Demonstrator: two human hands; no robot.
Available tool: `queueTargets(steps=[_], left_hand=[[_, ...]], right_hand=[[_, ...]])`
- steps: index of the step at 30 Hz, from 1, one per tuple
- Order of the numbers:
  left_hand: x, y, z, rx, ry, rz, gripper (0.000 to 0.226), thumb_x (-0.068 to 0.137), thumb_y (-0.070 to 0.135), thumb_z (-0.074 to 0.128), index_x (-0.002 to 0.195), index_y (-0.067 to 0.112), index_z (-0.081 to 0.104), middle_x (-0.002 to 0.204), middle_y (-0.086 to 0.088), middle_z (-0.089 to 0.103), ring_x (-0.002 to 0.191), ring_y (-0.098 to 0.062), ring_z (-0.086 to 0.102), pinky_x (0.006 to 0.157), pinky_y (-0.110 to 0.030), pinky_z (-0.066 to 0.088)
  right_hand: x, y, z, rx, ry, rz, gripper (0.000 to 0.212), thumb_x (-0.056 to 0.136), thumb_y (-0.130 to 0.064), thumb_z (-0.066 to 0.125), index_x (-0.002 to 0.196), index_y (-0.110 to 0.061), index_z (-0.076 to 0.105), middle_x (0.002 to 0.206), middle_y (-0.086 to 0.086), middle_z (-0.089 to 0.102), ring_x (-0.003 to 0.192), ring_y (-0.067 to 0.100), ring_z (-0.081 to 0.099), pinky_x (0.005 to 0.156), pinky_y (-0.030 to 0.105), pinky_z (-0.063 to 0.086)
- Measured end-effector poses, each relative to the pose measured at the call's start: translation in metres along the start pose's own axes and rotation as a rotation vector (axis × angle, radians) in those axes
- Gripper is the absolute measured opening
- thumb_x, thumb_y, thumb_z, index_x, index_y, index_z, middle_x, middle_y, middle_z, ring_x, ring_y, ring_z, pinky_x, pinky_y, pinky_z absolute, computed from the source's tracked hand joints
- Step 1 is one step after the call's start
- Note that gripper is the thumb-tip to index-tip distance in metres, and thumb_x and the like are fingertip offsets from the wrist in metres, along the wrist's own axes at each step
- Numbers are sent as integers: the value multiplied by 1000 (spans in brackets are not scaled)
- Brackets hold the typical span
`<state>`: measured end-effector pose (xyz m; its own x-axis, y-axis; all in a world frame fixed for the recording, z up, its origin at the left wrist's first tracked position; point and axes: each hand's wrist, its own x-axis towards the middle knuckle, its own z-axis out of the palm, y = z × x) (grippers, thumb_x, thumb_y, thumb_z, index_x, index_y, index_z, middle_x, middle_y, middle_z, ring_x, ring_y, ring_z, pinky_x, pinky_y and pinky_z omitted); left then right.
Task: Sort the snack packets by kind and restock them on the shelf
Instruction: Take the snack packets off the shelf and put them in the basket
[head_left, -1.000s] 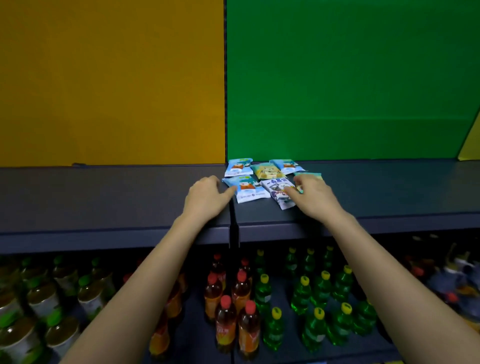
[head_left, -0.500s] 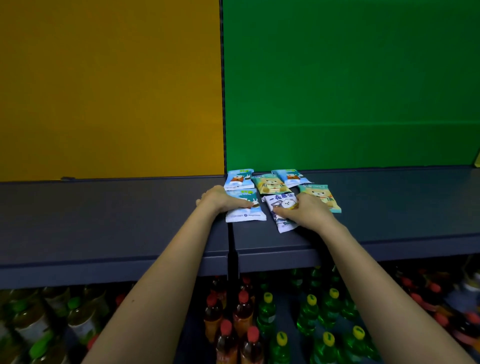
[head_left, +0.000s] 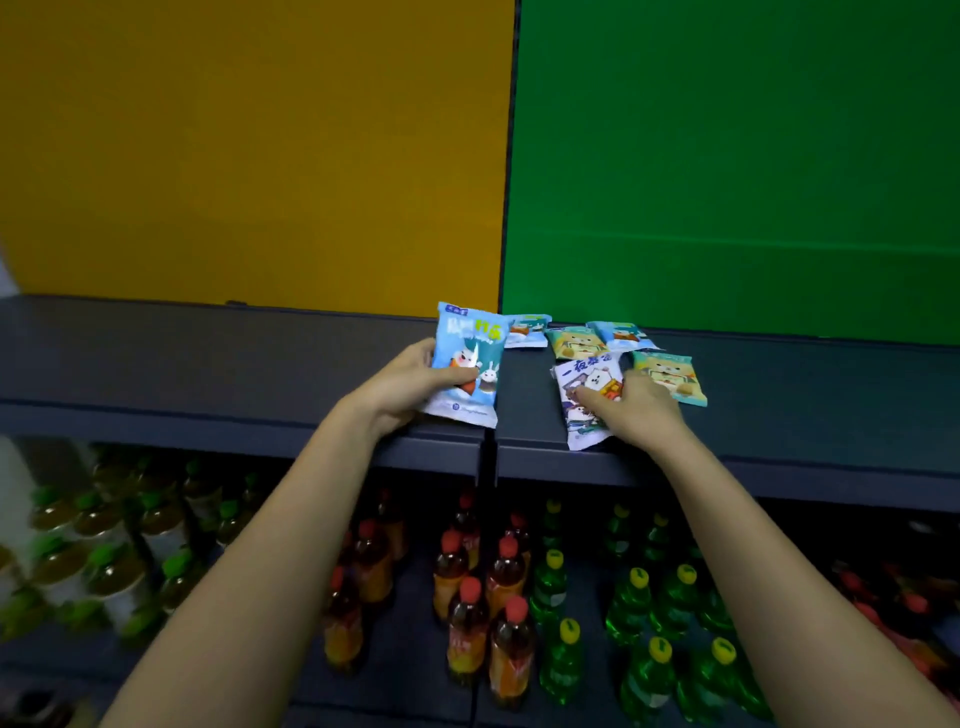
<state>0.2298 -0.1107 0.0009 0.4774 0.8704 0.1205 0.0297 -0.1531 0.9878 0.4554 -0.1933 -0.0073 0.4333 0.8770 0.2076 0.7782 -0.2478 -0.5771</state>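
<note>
On the dark grey metal shelf (head_left: 208, 353), our left hand (head_left: 410, 387) clasps a tilted-up light-blue rabbit-print snack packet (head_left: 467, 340); our right hand (head_left: 644, 410) covers a white cartoon-print packet (head_left: 584, 376) at the edge, grasp unclear.

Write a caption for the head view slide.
Left hand grips a blue rabbit-print snack packet; right hand touches a white cartoon packet.

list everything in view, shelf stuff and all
blue rabbit packet: one, light blue, held up at shelf centre
small blue packets: two, light blue, back of shelf
bear packets: two, yellow-green, right of centre
white packet: one, white-purple, shelf front edge
shelf: one, dark grey, mid-frame
back panels: two, orange left, green right
bottles: many, red, yellow, green caps, below shelf
left hand: one, grips blue rabbit packet
right hand: one, rests on white packet
</note>
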Motion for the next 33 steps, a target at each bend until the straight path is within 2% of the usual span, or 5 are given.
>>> queueTargets(steps=[3,10,15,21,33], left_hand=[[-55,1,-35,-81,188,29,24,85,4,61,107,8,51,98,-8,68,67,-5,69,63,-17,55],[-222,-28,-135,-30,660,35,5,88,11,59,89,14,63,75,4,73,63,-6,67,63,-20,54],[-360,-74,-195,53,972,-64,12,88,9,60,100,7,62,90,-9,70,66,-9,67,65,-22,55],[-516,-134,-246,-28,1336,-198,10,88,2,57,89,11,60,67,5,71,55,-4,65,56,-21,56],[-703,-267,-402,-350,1660,-514,13,91,5,40,92,8,53,78,-8,60,67,-24,62,62,-27,58]], right_hand=[[-19,-28,11,304,2,-105,45,86,-43,58,110,-6,54,110,14,63,106,31,57,80,34,42],[-93,-143,92,808,-390,-294,23,83,-38,64,92,-19,56,99,1,69,91,18,66,85,37,51],[-177,-226,189,812,-748,-388,20,82,-36,67,88,-19,57,99,4,70,90,20,67,82,39,53],[-302,-309,307,709,-1093,-443,32,80,-33,69,99,-11,57,101,8,70,91,22,68,85,43,55],[-495,-420,548,480,-1392,-363,36,78,-41,70,99,-15,55,100,7,69,91,26,68,84,52,54]])
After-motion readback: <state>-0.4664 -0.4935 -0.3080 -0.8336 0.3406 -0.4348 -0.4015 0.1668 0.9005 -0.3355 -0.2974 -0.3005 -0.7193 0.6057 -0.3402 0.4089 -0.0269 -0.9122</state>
